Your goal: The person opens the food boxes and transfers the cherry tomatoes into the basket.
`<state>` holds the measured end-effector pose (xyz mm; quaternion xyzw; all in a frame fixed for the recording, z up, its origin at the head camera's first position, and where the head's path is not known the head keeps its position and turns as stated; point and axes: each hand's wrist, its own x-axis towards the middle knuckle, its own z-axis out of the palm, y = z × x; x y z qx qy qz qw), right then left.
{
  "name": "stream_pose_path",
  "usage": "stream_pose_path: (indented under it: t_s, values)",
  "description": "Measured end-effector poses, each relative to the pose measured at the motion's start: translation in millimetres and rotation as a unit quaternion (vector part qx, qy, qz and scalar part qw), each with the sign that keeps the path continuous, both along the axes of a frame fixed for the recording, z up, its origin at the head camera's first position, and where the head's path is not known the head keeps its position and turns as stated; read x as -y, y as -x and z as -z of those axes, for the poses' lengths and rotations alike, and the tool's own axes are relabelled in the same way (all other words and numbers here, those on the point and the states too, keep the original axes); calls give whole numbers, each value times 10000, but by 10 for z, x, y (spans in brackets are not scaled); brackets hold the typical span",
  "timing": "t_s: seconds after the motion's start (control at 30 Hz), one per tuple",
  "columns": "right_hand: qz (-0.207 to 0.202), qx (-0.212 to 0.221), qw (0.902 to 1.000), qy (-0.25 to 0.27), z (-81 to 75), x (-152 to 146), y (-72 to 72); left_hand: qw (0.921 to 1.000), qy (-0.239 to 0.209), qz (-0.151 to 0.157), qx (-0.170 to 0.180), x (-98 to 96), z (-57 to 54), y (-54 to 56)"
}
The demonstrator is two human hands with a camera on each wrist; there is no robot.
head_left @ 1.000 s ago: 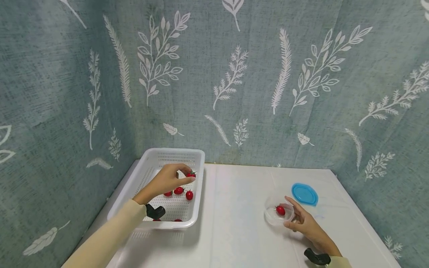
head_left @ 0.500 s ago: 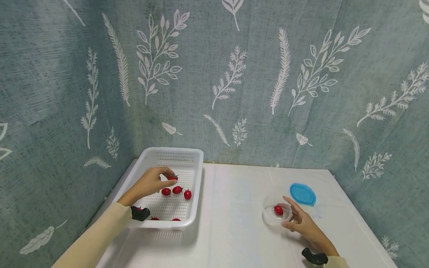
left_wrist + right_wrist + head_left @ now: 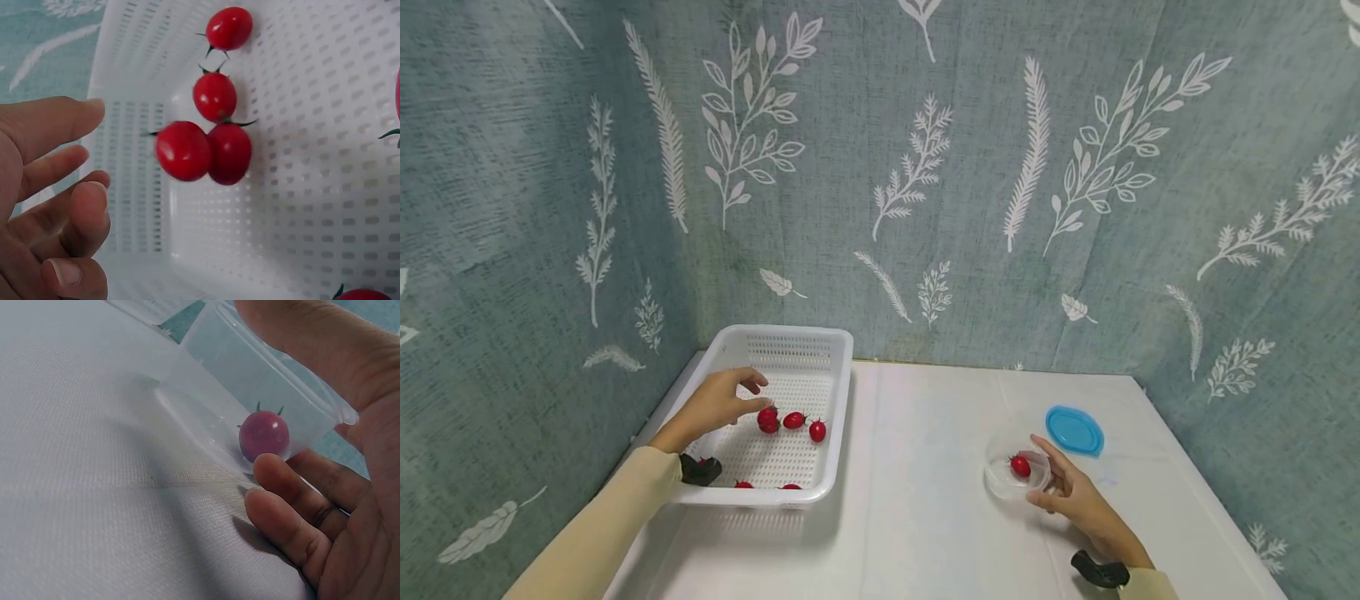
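Observation:
Over the white perforated basket (image 3: 837,433), my left hand (image 3: 718,404) has its fingers parted, with nothing between them. Just off its fingertips is a cherry tomato (image 3: 184,150) with a green stem, overlapping another cherry tomato (image 3: 231,155) in the left wrist view; whether it is falling or at rest I cannot tell. Further cherry tomatoes (image 3: 794,420) lie on the basket floor. On the right, my right hand (image 3: 1086,504) grips the side of a clear plastic container (image 3: 212,381) standing on the table. Inside it sits a single cherry tomato (image 3: 264,435).
A blue lid (image 3: 1075,430) lies on the white-covered table (image 3: 925,467), behind the clear container. Patterned cloth (image 3: 962,208) hangs at the back and both sides. The basket's rim stands raised at the left.
My left hand has moved left and let go of the cherry tomato it pinched, which is now lower, by the others. The right hand keeps its grip on the container.

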<state>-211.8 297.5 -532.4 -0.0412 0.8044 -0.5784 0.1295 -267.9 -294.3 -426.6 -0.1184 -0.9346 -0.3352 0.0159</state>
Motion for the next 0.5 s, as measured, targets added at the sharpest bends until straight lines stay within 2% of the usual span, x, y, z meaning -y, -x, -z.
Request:
stream_pose_path:
  t_s: [0.13,0.3,0.5]
  values:
    - [-35,-4,10000,26,-10,-12,-18,10000,-60,-68,1,-10,-1,14]
    - [-81,-48,9999,95,3,-27,-25,9999,-82,1,-57,-86,-13,33]
    - [-69,-125,9999,24,19,-33,-12,9998,-85,35,-165,-214,-90,61]
